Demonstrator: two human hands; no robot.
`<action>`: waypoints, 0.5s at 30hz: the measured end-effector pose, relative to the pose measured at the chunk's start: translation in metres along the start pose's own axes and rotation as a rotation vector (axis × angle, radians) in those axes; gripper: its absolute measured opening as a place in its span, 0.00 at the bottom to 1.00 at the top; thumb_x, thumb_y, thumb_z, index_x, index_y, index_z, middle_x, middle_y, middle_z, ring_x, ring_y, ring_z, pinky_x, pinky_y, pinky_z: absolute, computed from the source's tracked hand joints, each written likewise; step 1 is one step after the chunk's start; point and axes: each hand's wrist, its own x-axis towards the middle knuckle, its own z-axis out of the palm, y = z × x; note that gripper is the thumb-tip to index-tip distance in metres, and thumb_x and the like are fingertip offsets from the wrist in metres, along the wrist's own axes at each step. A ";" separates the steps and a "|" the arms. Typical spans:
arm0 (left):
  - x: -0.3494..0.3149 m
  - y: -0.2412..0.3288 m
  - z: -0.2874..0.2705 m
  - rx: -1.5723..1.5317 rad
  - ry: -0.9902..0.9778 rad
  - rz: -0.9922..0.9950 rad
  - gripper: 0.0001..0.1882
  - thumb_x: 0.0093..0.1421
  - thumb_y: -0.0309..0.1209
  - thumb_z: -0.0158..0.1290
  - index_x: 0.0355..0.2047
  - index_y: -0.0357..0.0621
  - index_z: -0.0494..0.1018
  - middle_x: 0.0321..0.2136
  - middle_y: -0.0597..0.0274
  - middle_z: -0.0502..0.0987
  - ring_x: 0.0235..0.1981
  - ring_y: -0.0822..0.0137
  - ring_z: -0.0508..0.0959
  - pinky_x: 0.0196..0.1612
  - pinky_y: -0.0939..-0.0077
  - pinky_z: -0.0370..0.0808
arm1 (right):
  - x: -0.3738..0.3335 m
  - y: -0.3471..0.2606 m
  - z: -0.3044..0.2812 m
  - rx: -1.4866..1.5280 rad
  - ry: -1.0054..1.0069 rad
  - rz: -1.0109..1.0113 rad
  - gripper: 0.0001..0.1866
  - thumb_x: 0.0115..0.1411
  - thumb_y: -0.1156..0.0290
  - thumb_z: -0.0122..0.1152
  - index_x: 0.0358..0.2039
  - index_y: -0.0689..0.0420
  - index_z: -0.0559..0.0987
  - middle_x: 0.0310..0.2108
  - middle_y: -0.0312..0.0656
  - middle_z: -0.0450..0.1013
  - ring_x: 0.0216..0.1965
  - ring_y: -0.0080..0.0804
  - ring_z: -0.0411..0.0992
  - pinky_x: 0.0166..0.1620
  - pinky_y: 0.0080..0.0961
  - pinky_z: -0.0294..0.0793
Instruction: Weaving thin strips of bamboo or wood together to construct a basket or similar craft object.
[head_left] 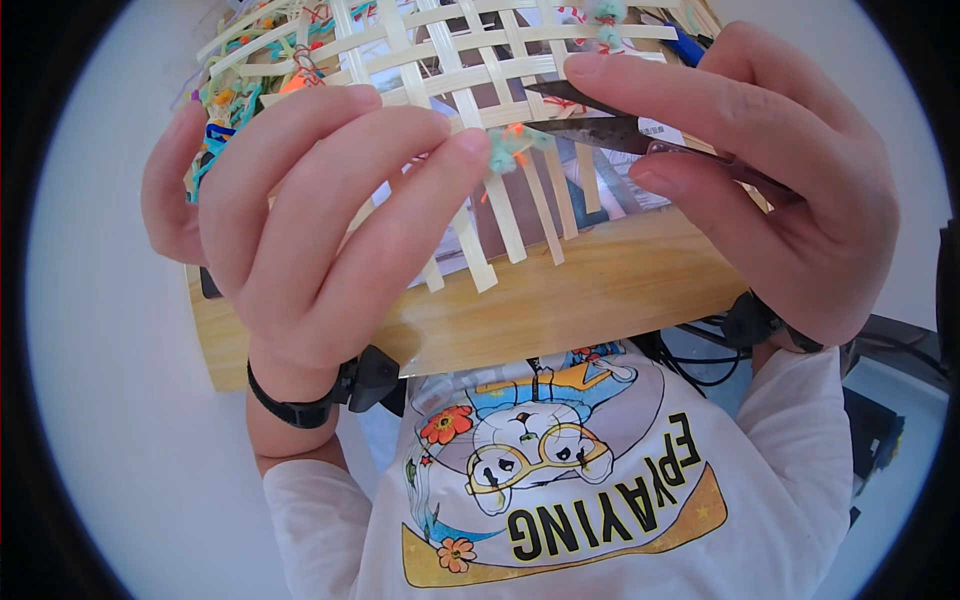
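Note:
My left hand [320, 210] is curled over the front of a lattice of woven pale flat strips [465, 80]. Its index fingertip presses against a small pale-green fluffy yarn tuft [503, 152] with orange thread in it. The thumb is hidden behind the fingers. Dark-bladed scissors [610, 135] sit in my right hand [810, 170], thumb and fingers around the handles. The blades are spread apart and point left, with the lower tip right beside the tuft. Several loose strip ends hang below the weave.
A wooden tabletop [540, 290] lies under the lattice. Tangled coloured yarn [215, 95] is heaped at the far left. Another pale-green tuft [608, 25] and a blue-handled tool [685, 45] are at the far right. Black cables [700, 365] hang beyond the table's near edge.

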 end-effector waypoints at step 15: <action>-0.003 0.007 0.004 0.005 -0.019 0.024 0.10 0.51 0.37 0.61 0.34 0.70 0.77 0.32 0.86 0.78 0.39 0.75 0.76 0.63 0.67 0.56 | 0.016 -0.002 -0.004 -0.028 -0.217 0.023 0.21 0.49 0.83 0.63 0.46 0.60 0.81 0.22 0.32 0.61 0.20 0.18 0.54 0.23 0.19 0.49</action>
